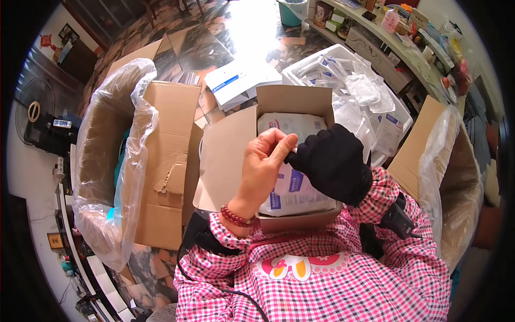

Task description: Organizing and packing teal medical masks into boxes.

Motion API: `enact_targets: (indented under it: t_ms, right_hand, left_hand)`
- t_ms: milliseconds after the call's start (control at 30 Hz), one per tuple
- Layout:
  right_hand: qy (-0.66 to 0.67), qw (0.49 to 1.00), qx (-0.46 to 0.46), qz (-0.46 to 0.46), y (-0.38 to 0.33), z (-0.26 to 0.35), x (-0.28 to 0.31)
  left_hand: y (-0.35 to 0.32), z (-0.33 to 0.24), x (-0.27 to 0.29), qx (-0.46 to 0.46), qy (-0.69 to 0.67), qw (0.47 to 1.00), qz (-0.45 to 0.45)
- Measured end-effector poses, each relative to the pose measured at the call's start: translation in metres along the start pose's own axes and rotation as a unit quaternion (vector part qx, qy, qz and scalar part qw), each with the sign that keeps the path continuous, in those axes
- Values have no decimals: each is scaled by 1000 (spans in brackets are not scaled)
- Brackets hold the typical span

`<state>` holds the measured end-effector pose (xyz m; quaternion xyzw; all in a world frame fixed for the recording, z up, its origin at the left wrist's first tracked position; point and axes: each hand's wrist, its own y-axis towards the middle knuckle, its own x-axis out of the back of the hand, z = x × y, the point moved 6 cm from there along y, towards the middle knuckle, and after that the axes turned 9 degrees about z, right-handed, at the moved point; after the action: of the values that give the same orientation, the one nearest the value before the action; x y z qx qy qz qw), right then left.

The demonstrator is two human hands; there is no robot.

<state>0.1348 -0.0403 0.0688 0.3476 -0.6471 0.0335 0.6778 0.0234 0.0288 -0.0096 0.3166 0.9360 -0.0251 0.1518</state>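
My bare left hand (264,163), with a red bead bracelet (235,216) at the wrist, is closed, thumb and fingers pinched together. Against it is my right hand (335,163), in a black glove and also closed. A tiny pale bit shows between the fingertips of the two hands; its kind cannot be made out. Both hands are above an open cardboard box (225,155) in front of me. Inside the box lie white plastic packets (295,196) with blue and purple print. My hands and wrists hide part of them.
On the left stands a big carton (166,214) lined with clear plastic (88,209); another lined carton (413,153) is on the right. Beyond the box are a white bin (300,70) of wrapped packets and flat white cartons (241,80) on the tiled floor. A cluttered shelf (370,24) runs along the right.
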Motion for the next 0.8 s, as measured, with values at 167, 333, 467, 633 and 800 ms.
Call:
enact_targets:
  t_ms: [167, 333, 467, 633, 800]
  right_hand:
    - [148, 988, -54, 6, -3, -17, -10]
    - [239, 965, -104, 35, -8, -34, -20]
    - [239, 965, -99, 35, -8, -33, -23]
    - [98, 994, -52, 15, -5, -20, -14]
    - [-9, 1000, -10, -6, -2, -10, -2]
  left_hand:
    - [6, -8, 3, -20, 59, 994, 95]
    - [5, -6, 0, 12, 144, 984, 106]
    - [3, -15, -5, -131, 286, 949, 17]
    - [5, -10, -5, -53, 177, 982, -31]
    - [12, -5, -9, 23, 39, 999, -21]
